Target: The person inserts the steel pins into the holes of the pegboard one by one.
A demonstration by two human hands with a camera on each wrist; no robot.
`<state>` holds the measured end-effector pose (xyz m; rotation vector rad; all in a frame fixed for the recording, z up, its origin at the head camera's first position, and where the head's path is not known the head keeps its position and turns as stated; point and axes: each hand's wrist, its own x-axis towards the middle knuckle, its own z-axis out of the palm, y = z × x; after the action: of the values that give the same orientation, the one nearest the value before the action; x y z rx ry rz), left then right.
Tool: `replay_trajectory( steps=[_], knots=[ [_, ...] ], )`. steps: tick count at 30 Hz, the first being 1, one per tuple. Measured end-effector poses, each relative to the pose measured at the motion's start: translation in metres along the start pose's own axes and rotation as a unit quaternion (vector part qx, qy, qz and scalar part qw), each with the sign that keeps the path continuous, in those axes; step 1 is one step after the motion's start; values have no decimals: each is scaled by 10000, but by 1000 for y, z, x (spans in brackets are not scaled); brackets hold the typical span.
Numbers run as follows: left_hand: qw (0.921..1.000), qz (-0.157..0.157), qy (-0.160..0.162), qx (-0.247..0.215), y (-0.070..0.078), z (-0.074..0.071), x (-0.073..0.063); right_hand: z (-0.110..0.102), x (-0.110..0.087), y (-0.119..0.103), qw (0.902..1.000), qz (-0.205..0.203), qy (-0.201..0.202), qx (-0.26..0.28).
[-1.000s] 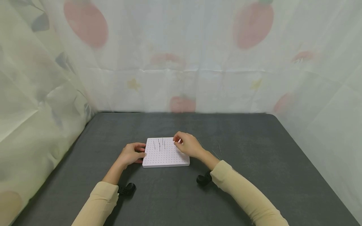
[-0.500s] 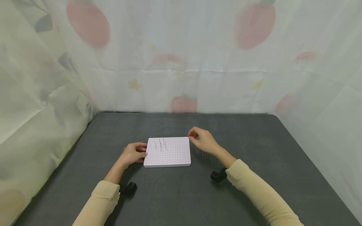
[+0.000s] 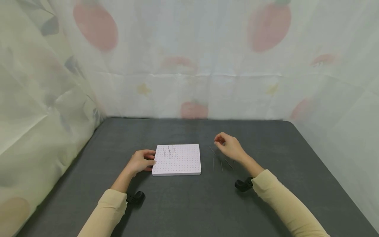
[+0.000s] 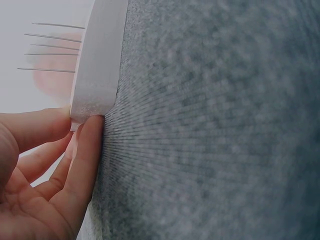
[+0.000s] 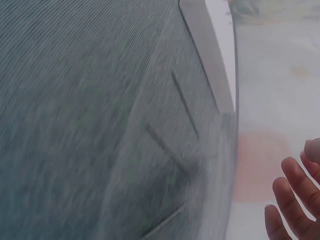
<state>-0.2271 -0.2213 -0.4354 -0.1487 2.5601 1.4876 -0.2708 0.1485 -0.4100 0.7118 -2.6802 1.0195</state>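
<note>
A white perforated board (image 3: 183, 164) lies on the dark table, dotted with rows of small holes. Several thin metal pins (image 3: 169, 154) stand upright in its back left part; the left wrist view shows these pins (image 4: 55, 54) sticking out of the board's face. My left hand (image 3: 140, 162) pinches the board's left edge, thumb at the upper rim and fingers (image 4: 87, 155) against the side and underside. To the right of the board, my right hand (image 3: 229, 146) hovers over loose pins (image 3: 221, 166), its fingers loosely bent and nothing visible between them.
The loose pins (image 5: 185, 105) lie scattered at various angles on the cloth-covered table (image 3: 183, 204), right of the board. Pale curtains with a fruit print (image 3: 192, 95) close off the back and both sides. A black wrist device (image 3: 244, 185) sits under the right cuff.
My right hand has moved from above the board's right part rightward to over the loose pins, uncovering the board's right side. My left hand keeps its hold on the board.
</note>
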Motion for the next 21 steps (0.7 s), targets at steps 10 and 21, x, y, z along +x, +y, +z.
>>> replay_trajectory(
  steps=[10, 21],
  knots=[
    [10000, 27, 55, 64, -1, 1, 2, -9, -15, 21, 9995, 287, 2, -113],
    [10000, 78, 11, 42, 1, -1, -2, -11, -29, 46, 9981, 486, -185, -325]
  ],
)
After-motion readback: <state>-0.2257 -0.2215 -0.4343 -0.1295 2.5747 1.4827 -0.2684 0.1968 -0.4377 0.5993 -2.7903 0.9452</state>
